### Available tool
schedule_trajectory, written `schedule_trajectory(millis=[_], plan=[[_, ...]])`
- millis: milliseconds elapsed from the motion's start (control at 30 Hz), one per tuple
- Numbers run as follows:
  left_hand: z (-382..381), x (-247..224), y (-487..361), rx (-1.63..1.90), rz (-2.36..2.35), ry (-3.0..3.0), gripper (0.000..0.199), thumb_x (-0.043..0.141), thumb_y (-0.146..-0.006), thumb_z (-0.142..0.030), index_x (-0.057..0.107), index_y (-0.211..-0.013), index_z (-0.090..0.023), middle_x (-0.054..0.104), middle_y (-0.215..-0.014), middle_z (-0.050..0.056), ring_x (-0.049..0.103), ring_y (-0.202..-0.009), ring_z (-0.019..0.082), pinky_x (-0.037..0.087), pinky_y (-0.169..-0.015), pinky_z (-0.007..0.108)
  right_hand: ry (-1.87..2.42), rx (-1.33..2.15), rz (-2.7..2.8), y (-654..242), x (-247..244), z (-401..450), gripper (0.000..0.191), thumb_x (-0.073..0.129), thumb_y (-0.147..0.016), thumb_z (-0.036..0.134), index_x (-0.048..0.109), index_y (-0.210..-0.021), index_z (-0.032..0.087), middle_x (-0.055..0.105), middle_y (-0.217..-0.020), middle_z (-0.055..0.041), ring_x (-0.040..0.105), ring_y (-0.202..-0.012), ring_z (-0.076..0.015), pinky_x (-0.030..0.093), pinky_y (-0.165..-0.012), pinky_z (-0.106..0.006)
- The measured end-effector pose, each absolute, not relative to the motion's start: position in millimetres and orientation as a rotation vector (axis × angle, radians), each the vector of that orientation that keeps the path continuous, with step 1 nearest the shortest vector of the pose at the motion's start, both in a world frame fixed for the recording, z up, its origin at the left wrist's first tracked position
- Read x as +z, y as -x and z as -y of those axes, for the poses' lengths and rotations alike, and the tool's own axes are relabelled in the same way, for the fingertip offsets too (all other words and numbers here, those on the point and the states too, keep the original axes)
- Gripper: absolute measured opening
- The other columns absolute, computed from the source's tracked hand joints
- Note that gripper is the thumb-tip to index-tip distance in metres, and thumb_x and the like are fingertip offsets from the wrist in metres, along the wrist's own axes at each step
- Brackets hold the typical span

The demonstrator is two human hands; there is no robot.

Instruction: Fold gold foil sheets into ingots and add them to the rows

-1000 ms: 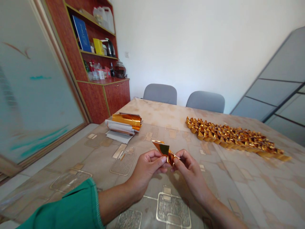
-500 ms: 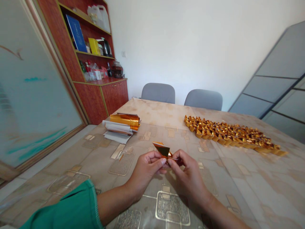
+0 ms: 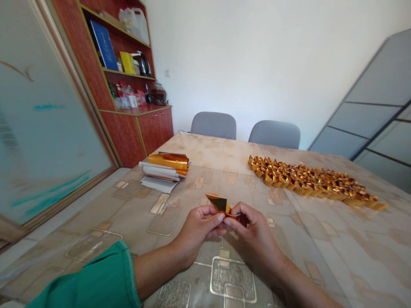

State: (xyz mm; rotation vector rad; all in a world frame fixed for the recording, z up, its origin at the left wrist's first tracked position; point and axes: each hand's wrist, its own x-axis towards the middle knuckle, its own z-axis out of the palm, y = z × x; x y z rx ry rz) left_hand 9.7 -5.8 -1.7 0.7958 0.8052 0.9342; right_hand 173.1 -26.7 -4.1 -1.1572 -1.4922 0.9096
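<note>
Between my two hands, above the near part of the table, is a partly folded piece of gold foil paper [image 3: 218, 204]. A pointed flap of it stands up, tilted to the left. My left hand [image 3: 201, 224] pinches its left lower edge with thumb and fingers. On the other side, my right hand [image 3: 252, 226] grips the right part, fingers curled over it and thumb near the left thumb. The fingers hide the lower part of the paper.
A stack of gold and white paper sheets [image 3: 168, 166] lies at the left. Rows of folded gold paper pieces [image 3: 308, 179] cover part of the right side. Two grey chairs [image 3: 213, 125] stand behind the patterned table [image 3: 205, 149]. A red-brown cabinet [image 3: 135, 128] is at the back left.
The paper's upright flap has tipped slightly to the left. My right thumb has shifted a little leftward, closer to the left thumb. Both hands keep hold of the paper.
</note>
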Motion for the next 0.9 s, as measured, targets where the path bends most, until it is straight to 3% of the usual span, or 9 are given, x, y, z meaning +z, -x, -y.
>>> schedule_trajectory(millis=[167,600,733,800,900], plan=[[6,0,-10,0.918,-0.802,-0.738,0.042,0.092,-0.059,-0.038,0.069,-0.082,-0.012,0.071,-0.076,0.003,0.066,-0.066,0.010,0.053,-0.064,0.020,1.144,0.960,1.532,-179,4,27,0.029,0.061,-0.091,0.045,0.060,-0.076,0.020,0.057,-0.069,0.0016,0.050,-0.065,-0.0146,0.038,-0.059,-0.026],[8,-3,-11,0.936,-0.802,-0.725,0.038,0.092,-0.059,-0.033,0.070,-0.081,-0.011,0.072,-0.077,0.004,0.066,-0.066,0.010,0.055,-0.069,0.022,1.284,0.694,1.584,-169,2,28,0.019,0.058,-0.090,0.029,0.056,-0.073,0.021,0.058,-0.068,0.0006,0.050,-0.063,-0.0156,0.037,-0.058,-0.027],[7,-1,-12,0.974,-0.781,-0.664,0.035,0.092,-0.058,-0.029,0.072,-0.081,-0.011,0.072,-0.080,0.004,0.066,-0.071,0.011,0.055,-0.072,0.023,1.206,0.776,1.530,-167,-1,29,0.012,0.063,-0.088,0.031,0.058,-0.084,0.021,0.061,-0.075,0.0002,0.053,-0.068,-0.0162,0.041,-0.062,-0.028],[6,1,-11,0.993,-0.755,-0.636,0.035,0.092,-0.058,-0.028,0.073,-0.082,-0.011,0.074,-0.084,0.005,0.067,-0.074,0.012,0.055,-0.073,0.023,1.146,0.880,1.436,-168,-2,28,0.019,0.069,-0.085,0.036,0.058,-0.090,0.022,0.061,-0.077,0.0006,0.054,-0.070,-0.0161,0.042,-0.063,-0.028],[6,3,-11,1.006,-0.746,-0.624,0.036,0.092,-0.058,-0.027,0.074,-0.085,-0.011,0.075,-0.087,0.005,0.066,-0.071,0.010,0.055,-0.071,0.021,1.110,1.024,1.333,-171,-2,26,0.030,0.075,-0.080,0.045,0.057,-0.081,0.021,0.059,-0.071,0.0017,0.052,-0.065,-0.0151,0.041,-0.060,-0.027]])
